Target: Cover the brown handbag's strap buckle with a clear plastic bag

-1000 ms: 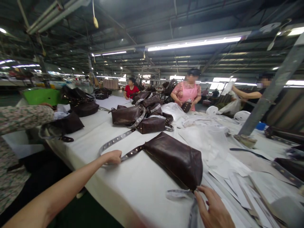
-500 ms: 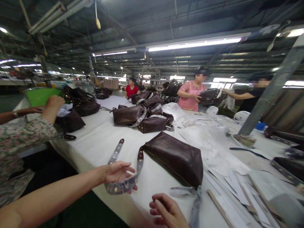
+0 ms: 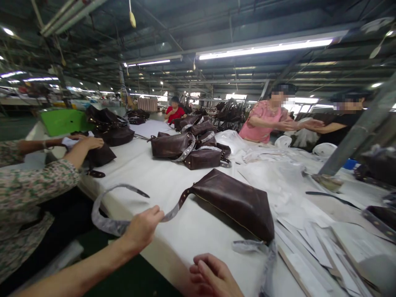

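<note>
A dark brown leather bag (image 3: 233, 203) lies on its side on the white-covered table in front of me. One of its straps (image 3: 108, 225), studded and wrapped in clear plastic, runs from the bag's left corner. My left hand (image 3: 144, 225) is closed around that strap, and the loose end curls beyond it over the table edge. A second plastic-wrapped strap (image 3: 268, 264) hangs from the bag's near right corner. Below the bag, my right hand (image 3: 215, 274) hovers near the table's front edge, its fingers loosely curved and apart, holding nothing.
A pile of brown bags (image 3: 185, 148) stands farther back. At left, a co-worker's hands (image 3: 86, 144) work at another bag near a green bin (image 3: 64, 122). Cardboard strips (image 3: 312, 255) and plastic sheets (image 3: 275, 181) cover the right side, by a slanted metal post (image 3: 355, 128).
My left hand has closed around the strap and drawn it left, so its end swings outward. My right hand has barely moved. Across the table, a bag has left two people's hands.
</note>
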Available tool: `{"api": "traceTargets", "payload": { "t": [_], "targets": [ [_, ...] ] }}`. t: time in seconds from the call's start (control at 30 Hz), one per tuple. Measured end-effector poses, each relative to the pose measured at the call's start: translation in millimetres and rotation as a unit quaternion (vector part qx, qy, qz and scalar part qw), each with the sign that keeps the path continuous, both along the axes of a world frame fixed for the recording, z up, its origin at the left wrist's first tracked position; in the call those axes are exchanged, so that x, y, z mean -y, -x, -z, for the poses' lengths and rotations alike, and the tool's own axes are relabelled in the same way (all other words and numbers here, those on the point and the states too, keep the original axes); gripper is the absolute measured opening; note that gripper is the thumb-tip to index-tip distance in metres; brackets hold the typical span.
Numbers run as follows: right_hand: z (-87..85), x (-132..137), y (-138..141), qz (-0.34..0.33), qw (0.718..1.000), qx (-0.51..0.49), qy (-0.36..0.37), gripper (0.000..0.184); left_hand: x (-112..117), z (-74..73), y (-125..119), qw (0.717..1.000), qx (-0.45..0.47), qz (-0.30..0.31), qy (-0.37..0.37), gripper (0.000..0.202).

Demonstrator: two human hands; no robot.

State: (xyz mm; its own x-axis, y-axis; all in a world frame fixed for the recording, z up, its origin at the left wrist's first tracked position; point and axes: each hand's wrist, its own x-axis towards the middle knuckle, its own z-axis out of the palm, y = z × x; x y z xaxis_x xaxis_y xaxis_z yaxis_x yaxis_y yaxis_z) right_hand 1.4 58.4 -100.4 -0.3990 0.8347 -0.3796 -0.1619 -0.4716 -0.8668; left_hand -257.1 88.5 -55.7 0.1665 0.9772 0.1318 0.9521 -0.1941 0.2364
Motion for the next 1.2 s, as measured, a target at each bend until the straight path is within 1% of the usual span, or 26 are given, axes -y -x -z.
{"api": "traceTargets", "payload": {
  "t": [0.07,0.13,0.17,0.23,0.27,0.33,0.4,0.43,0.5,0.53,0.57,0.6,0.67,0.7,0.73,0.77,0.87,0.9,0.97,1.03,1.07,1.1,1.13,1.17,1.2],
  "targets": [
    [-3.4,-2.6,8.9,0.021,1.0,-0.008,0.018,0.063,16.0,1.4,-21.0,0.997,-0.054,0.034,0.05,0.035],
    [-7.1,-5.6,19.8,0.052,0.998,-0.022,0.027,0.069,32.0,9.3,-47.2,0.99,-0.066,0.065,0.11,0.04],
    [-8.4,-7.5,25.5,0.055,0.998,-0.03,0.025,0.069,39.0,14.9,-59.6,0.986,-0.064,0.075,0.137,0.045],
    [-7.8,-12.2,36.1,0.031,0.999,-0.024,0.002,0.064,50.4,27.5,-80.0,0.979,-0.044,0.082,0.181,0.055],
    [-5.6,-14.9,40.4,0.023,1.0,-0.002,-0.015,0.061,55.0,33.8,-87.3,0.977,-0.023,0.082,0.195,0.059],
    [2.6,-20.5,46.0,0.034,0.996,0.065,-0.058,0.054,63.0,43.7,-95.8,0.975,0.041,0.081,0.204,0.063],
    [13.4,-24.4,47.7,0.058,0.987,0.115,-0.099,0.045,70.4,47.4,-97.9,0.969,0.129,0.097,0.188,0.063],
    [18.6,-25.2,47.4,0.065,0.985,0.116,-0.113,0.04,73.8,46.6,-97.2,0.961,0.177,0.116,0.178,0.058],
    [26.2,-24.2,45.4,0.066,0.988,0.08,-0.116,0.033,78.8,42.4,-93.4,0.935,0.271,0.152,0.171,0.034],
    [28.0,-22.7,44.1,0.066,0.991,0.048,-0.106,0.033,79.8,40.3,-90.6,0.922,0.314,0.15,0.171,0.02],
    [28.3,-20.7,43.0,0.066,0.993,0.014,-0.092,0.033,79.4,39.1,-87.2,0.913,0.349,0.128,0.169,0.008],
    [27.2,-18.5,42.1,0.066,0.995,-0.019,-0.079,0.034,77.6,39.3,-83.4,0.907,0.378,0.087,0.162,0.006],
    [22.6,-14.3,41.4,0.063,0.994,-0.069,-0.059,0.035,70.2,43.5,-75.4,0.894,0.424,-0.017,0.142,0.014],
    [19.9,-12.5,41.6,0.064,0.993,-0.086,-0.053,0.035,65.2,46.8,-71.8,0.88,0.45,-0.054,0.141,0.016],
    [17.5,-10.8,42.2,0.063,0.991,-0.104,-0.049,0.035,59.9,49.9,-69.1,0.858,0.485,-0.07,0.154,0.02],
    [15.6,-9.4,42.9,0.064,0.99,-0.121,-0.044,0.034,54.8,52.4,-67.5,0.828,0.526,-0.069,0.179,0.026],
    [14.2,-4.9,43.9,0.06,0.985,-0.158,-0.032,0.035,44.2,53.6,-71.2,0.72,0.645,-0.034,0.253,0.042],
    [14.9,-3.1,43.3,0.061,0.986,-0.153,-0.03,0.035,42.5,52.5,-74.9,0.686,0.677,-0.032,0.265,0.043],
    [17.0,1.3,40.4,0.06,0.99,-0.125,-0.04,0.037,41.2,50.7,-83.7,0.63,0.727,-0.043,0.269,0.042],
    [18.9,6.8,35.5,0.052,0.993,-0.069,-0.084,0.034,42.2,52.5,-91.2,0.583,0.765,-0.062,0.267,0.042],
    [19.7,9.8,33.0,0.045,0.991,-0.024,-0.122,0.031,43.2,55.5,-93.5,0.569,0.775,-0.074,0.266,0.044],
    [20.7,12.6,30.7,0.04,0.984,0.034,-0.17,0.025,44.3,59.9,-94.6,0.565,0.778,-0.085,0.263,0.045],
    [22.2,14.5,29.2,0.043,0.968,0.104,-0.225,0.019,44.9,65.8,-94.5,0.569,0.774,-0.096,0.261,0.047],
    [24.5,14.9,28.4,0.055,0.941,0.179,-0.281,0.015,44.7,73.0,-93.5,0.583,0.763,-0.096,0.262,0.049],
    [27.6,13.2,28.4,0.082,0.904,0.249,-0.336,0.014,43.1,81.0,-91.8,0.609,0.745,-0.092,0.255,0.05]
  ]
}}
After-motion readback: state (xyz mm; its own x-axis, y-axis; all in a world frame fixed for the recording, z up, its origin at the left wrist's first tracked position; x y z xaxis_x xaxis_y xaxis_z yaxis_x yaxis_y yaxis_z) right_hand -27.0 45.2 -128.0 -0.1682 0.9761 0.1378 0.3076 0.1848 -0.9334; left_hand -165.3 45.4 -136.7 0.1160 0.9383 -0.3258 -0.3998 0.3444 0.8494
